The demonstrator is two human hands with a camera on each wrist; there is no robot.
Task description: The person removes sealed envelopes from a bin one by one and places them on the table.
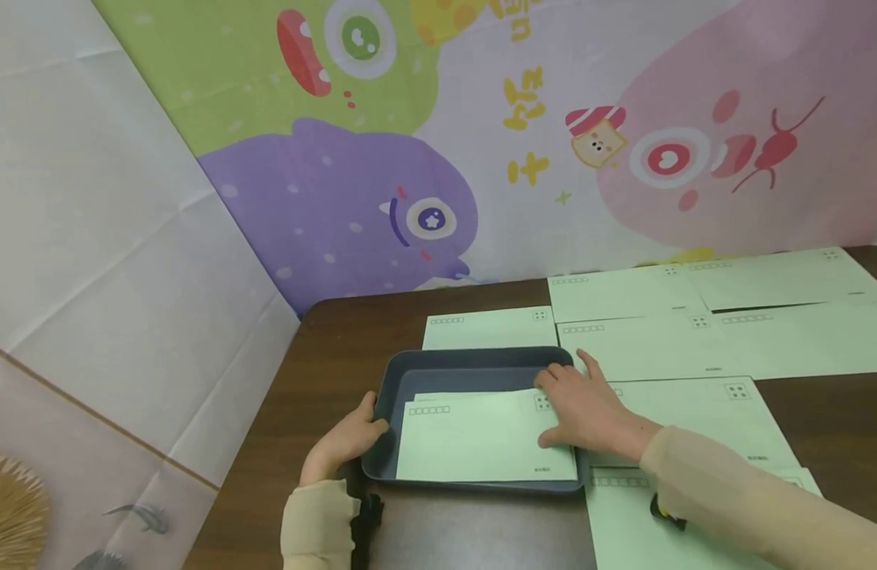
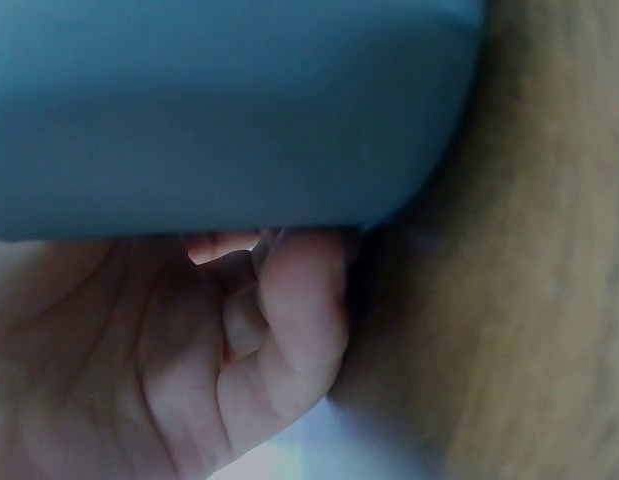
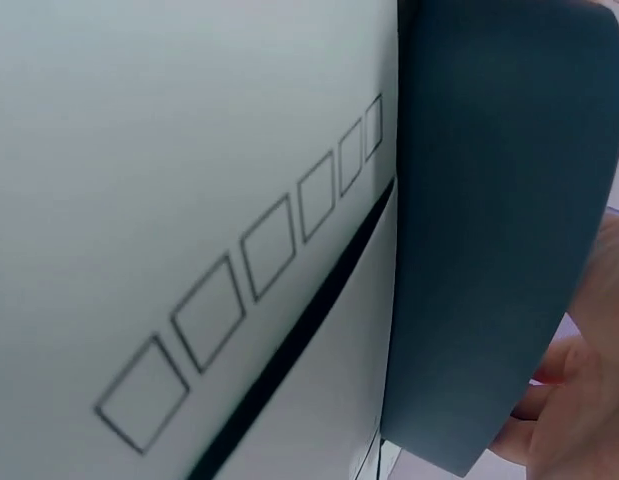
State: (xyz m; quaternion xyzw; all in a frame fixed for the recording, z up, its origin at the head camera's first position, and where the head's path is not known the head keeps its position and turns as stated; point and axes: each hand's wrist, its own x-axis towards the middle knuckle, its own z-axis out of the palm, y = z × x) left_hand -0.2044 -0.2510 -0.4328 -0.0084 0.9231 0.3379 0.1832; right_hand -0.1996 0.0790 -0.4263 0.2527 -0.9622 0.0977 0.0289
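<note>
A dark blue-grey tray lies on the brown table, with a pale green envelope inside it. The edge of another envelope peeks out beneath that one. My left hand holds the tray's left side; the left wrist view shows curled fingers against the tray's underside. Across the tray's right rim reaches my right hand, thumb and fingers spread apart over the envelope's right end. In the right wrist view, part of that hand shows beyond the tray's outer wall.
Several pale green envelopes, such as the upper one and the lower one, cover the table right of the tray. Another envelope lies behind it. A cartoon-printed cloth hangs behind the table; a pale wall cloth is at left.
</note>
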